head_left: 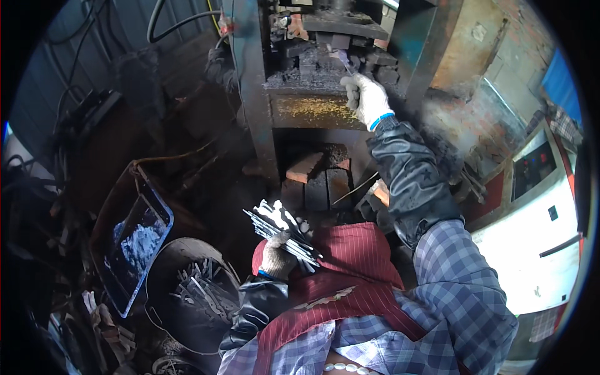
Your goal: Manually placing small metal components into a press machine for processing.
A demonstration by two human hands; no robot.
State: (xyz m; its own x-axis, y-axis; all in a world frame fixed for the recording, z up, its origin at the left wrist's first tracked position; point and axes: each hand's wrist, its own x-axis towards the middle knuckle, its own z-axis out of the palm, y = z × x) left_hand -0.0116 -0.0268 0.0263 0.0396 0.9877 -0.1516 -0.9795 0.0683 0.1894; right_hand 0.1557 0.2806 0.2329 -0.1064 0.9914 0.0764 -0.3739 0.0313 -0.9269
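My left hand, in a grey-white knit glove, is closed round a bundle of thin grey metal rods above my lap. The rods point up and to the left, some lit bright white. My right hand, in a white glove, reaches far forward with its fingers pinched on a thin metal rod. The rod's far end lies under the upper block of a sooty press, among dark blocks on its bed. Whether it touches them I cannot tell.
At lower left stands a round bucket of similar rods, beside a tilted blue-edged tray holding pale material. Bricks lie under the press. A white control cabinet stands right; cables hang upper left. Haze drifts right of the press.
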